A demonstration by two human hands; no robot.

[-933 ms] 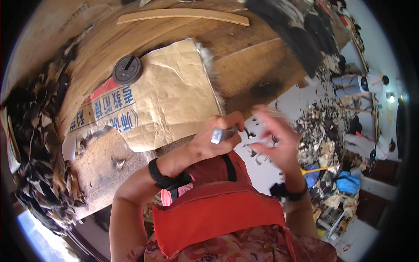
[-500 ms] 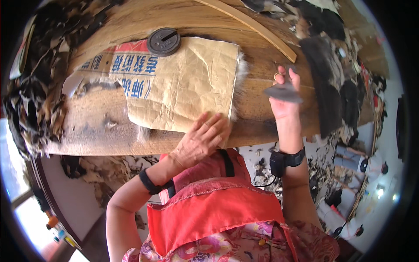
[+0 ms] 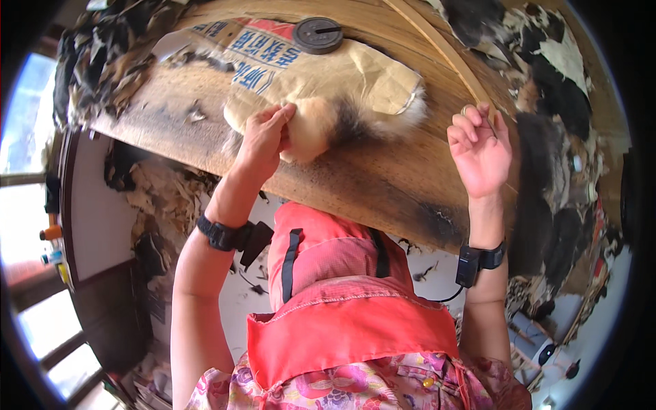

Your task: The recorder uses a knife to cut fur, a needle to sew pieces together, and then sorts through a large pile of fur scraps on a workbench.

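My left hand (image 3: 265, 140) is closed, pinching the edge of a piece of fur (image 3: 311, 130), tan with a dark streak, lifted over the near side of a cardboard sheet (image 3: 335, 72). Whether this fur is joined to the pale fur showing under the sheet's right end, I cannot tell. A round dark slotted weight (image 3: 318, 34) rests on the sheet's far edge. To the right, my right hand (image 3: 482, 150) is raised above the board, palm up, with curled fingers around a thin dark blade (image 3: 491, 126), seen nearly edge-on.
The wooden board (image 3: 403, 184) slopes beneath everything. A long wooden strip (image 3: 451, 51) lies at its far right. Heaps of dark and pale fur scraps (image 3: 102, 68) lie left, with more fur pieces (image 3: 553, 61) right. A small scrap (image 3: 196, 113) lies left of the sheet.
My left hand went from lying flat on the cardboard to pinching and lifting fur at its near edge. My right hand turned the blade edge-on. The view has shifted and tilted.
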